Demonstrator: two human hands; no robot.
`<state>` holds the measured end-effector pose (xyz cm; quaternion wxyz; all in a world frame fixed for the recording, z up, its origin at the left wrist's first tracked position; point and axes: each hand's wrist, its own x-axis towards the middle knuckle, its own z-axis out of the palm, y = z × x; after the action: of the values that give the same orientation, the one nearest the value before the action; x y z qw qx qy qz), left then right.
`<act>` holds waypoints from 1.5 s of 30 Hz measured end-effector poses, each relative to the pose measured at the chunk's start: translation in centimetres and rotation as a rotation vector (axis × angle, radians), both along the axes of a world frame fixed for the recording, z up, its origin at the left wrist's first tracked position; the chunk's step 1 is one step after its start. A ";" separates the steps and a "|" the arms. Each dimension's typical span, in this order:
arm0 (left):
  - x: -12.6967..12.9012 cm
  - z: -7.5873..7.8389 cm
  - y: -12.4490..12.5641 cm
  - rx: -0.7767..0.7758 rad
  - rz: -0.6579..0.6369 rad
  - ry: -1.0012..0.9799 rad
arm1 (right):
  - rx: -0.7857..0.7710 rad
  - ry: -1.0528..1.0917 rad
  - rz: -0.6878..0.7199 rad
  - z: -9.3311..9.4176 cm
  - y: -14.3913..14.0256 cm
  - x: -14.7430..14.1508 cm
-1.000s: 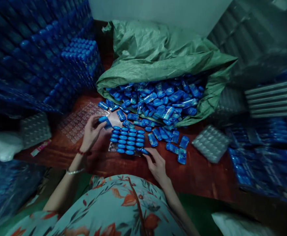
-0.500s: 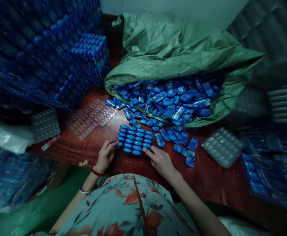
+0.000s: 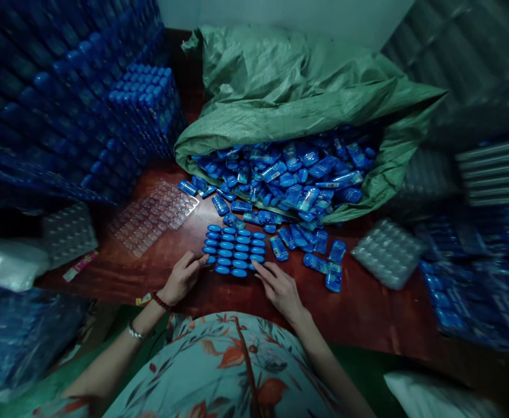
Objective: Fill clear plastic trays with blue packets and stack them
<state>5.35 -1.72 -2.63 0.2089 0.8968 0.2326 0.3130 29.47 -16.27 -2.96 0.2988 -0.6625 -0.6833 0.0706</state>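
Left hand [image 3: 183, 277] is resting on the table [image 3: 358, 313] at about 8 o'clock from the filled tray [image 3: 235, 249], fingers loosely curled and grasping nothing, the fingertips [image 3: 202, 261] touching the tray's near left corner. Right hand [image 3: 280, 288] is lying at 5 o'clock from the tray, fingers stretched flat and released, their tips meeting the tray's near right edge. The tray is sitting at mid-table, packed with rows of blue pieces. At 12 to 2 o'clock from it, a green sack [image 3: 289, 87] is gaping open and spilling a pile [image 3: 289, 180] of loose blue pieces onto the wood; a few strays [image 3: 319, 255] are lying at 3 o'clock. An empty clear tray [image 3: 154, 215] is lying at 10 o'clock, and another stack of clear trays [image 3: 387, 252] is sitting farther out at 3 o'clock. Stacks of filled trays [image 3: 84, 93] are rising at the far left.
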 end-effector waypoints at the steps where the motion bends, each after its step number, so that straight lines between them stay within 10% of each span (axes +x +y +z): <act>1: 0.0 -0.1 0.1 0.000 -0.003 -0.002 | 0.004 0.013 0.009 0.1 0.1 0.1; 8: -0.4 0.5 0.3 -0.046 -0.102 0.049 | 0.079 -0.016 0.100 1.5 0.8 1.3; 13: -0.1 0.7 0.0 -0.116 0.073 -0.065 | 0.216 0.130 -0.060 2.9 4.5 2.9; 22: -1.4 0.2 0.3 0.026 -0.070 0.176 | -0.319 -0.116 0.167 6.1 16.9 2.4; 35: -1.6 3.3 2.2 -0.123 -0.205 0.339 | -0.632 -0.331 0.256 4.4 20.2 0.6; 45: -1.2 4.0 1.3 -0.021 -0.241 0.383 | -0.238 0.679 -0.102 5.1 13.4 5.5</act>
<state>4.19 -0.42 1.40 0.2063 0.9589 0.1625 0.1073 34.94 -2.82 2.13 0.4328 -0.6645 -0.4982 0.3506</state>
